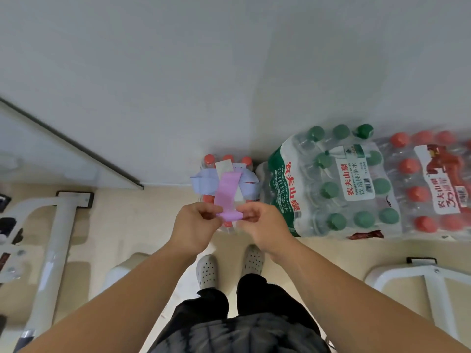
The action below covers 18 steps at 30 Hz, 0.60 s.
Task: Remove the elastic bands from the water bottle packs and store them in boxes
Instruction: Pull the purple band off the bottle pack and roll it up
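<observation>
Pinched in left hand (196, 226) and right hand (262, 225): wide pink elastic band (226, 192), over small red-capped plastic-wrapped bottle pack (209, 159). Mid-removal, seemingly; next, pulling it clear.

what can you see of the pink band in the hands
The pink band is a wide, flat, matte strip that looks like stretchy rubber. It runs taut from the top of the small pack of red-capped bottles toward the person, crossing over a pale blue band. Its near end is folded over and pinched by the fingers of the left hand and the right hand.
</observation>
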Motion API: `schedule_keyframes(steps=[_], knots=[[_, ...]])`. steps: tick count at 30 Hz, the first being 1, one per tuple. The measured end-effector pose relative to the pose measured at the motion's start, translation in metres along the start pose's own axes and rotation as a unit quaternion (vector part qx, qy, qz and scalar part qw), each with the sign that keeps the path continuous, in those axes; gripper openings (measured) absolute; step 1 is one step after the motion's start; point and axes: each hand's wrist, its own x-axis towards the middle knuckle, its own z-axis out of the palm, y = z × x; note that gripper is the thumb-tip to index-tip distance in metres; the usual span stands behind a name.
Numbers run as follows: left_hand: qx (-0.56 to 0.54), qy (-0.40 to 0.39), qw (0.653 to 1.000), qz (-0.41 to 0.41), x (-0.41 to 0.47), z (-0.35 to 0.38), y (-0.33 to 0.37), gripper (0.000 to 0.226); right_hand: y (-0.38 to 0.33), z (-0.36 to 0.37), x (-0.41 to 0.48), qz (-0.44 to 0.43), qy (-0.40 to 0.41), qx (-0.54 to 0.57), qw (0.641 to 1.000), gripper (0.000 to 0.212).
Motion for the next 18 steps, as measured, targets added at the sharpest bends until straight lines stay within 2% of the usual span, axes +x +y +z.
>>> schedule_keyframes(steps=[3,6,12,14,16,18], knots=[[0.011,-0.017,0.997,0.078,-0.031,-0.014,0.028,0.021,-0.025,-0.008,-0.029,-0.048,0.031,0.004,0.998,0.026],[0.07,-0.012,0.983,0.172,-0.057,-0.021,0.047,0.026,-0.047,-0.017,-0.063,-0.104,0.066,0.001,0.992,0.024],[0.142,-0.036,0.919,0.365,-0.096,-0.016,0.073,0.023,-0.066,-0.047,-0.128,-0.163,0.124,0.013,0.979,0.017],[0.11,-0.073,0.918,0.374,-0.109,-0.007,0.087,0.019,-0.067,-0.063,-0.149,-0.174,0.127,0.005,0.977,0.014],[0.078,-0.142,0.922,0.351,-0.123,0.006,0.102,0.011,-0.064,-0.082,-0.168,-0.193,0.12,-0.029,0.973,0.022],[0.072,-0.19,0.92,0.336,-0.135,0.024,0.112,0.018,-0.058,-0.101,-0.182,-0.214,0.144,-0.085,0.962,0.023]])
